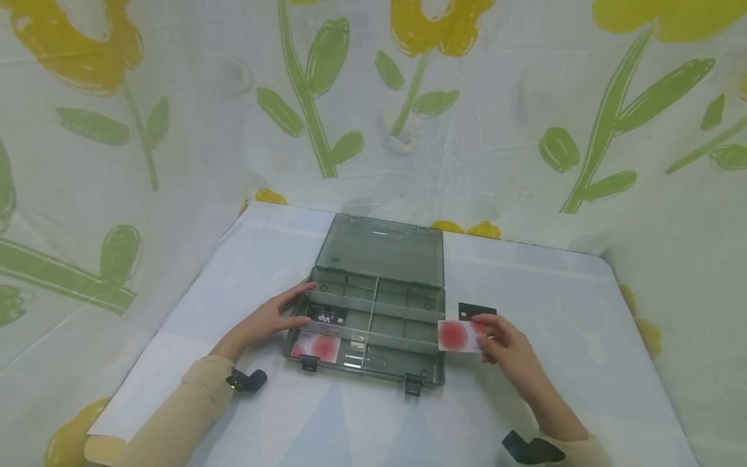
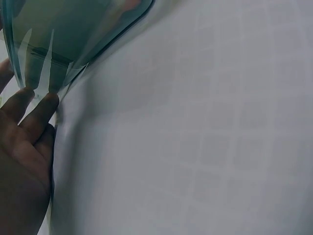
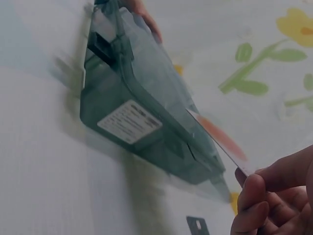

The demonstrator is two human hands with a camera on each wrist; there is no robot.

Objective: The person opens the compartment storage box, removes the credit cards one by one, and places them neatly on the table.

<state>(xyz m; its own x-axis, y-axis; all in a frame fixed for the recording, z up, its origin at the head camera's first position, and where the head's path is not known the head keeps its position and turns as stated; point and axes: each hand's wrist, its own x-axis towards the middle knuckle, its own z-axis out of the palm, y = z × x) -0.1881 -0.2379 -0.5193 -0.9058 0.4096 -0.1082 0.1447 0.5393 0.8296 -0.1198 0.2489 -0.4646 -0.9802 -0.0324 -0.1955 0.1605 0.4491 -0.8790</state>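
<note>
A grey-green translucent compartment box (image 1: 379, 250) lies on the table with its lid folded back. My left hand (image 1: 271, 318) rests at the box's left side, fingers fairly straight; in the left wrist view its fingertips touch the side wall. My right hand (image 1: 513, 353) pinches a white card with red circles (image 1: 452, 336) between thumb and fingers, at the box's right edge. Inside the left column lie a black card reading "Vip" (image 1: 325, 314) and, in the front compartment, another white card with red circles (image 1: 324, 349). Behind the held card, a black card (image 1: 476, 311) lies on the table.
Two dark latches (image 1: 413, 386) stick out from the box's front edge. A white table (image 1: 543, 311) carries everything, with a flower-printed curtain (image 1: 484, 149) standing behind and at the sides. A label (image 3: 130, 122) is stuck on the box's outer wall.
</note>
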